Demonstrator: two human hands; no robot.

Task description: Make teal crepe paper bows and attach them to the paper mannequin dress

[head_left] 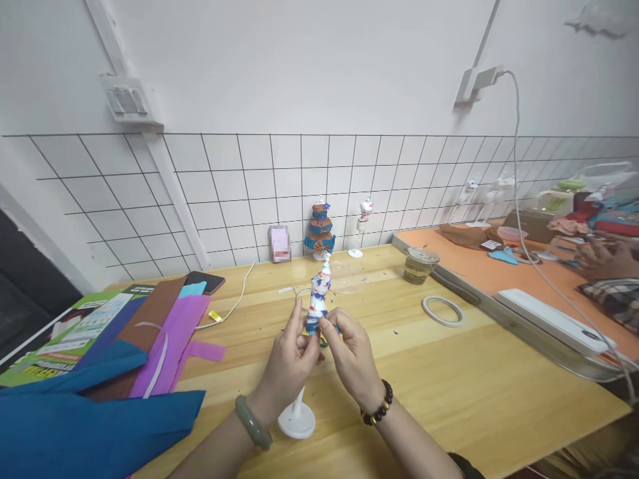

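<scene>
A miniature dress form (pixel 319 293) stands in front of me, its white torso patterned with red and blue patches. A blue band (pixel 312 326) circles its lower part. My left hand (pixel 289 356) closes on the form's lower left side, fingers and thumb at the band. From the other side my right hand (pixel 352 359) is closed too, its thumb pressed onto the band at the front. The fingertips behind the form are hidden. Below the hands, the form's round white base (pixel 297 420) rests on the wooden table (pixel 449 399).
Blue fabric-like sheets (pixel 100 426) and purple sheets (pixel 170 339) lie left, beside a phone (pixel 212 283). A tape roll (pixel 444 311) and cup (pixel 420 266) stand right. A dressed form (pixel 320 229) is behind. Another person's hand (pixel 606 256) is at the far right.
</scene>
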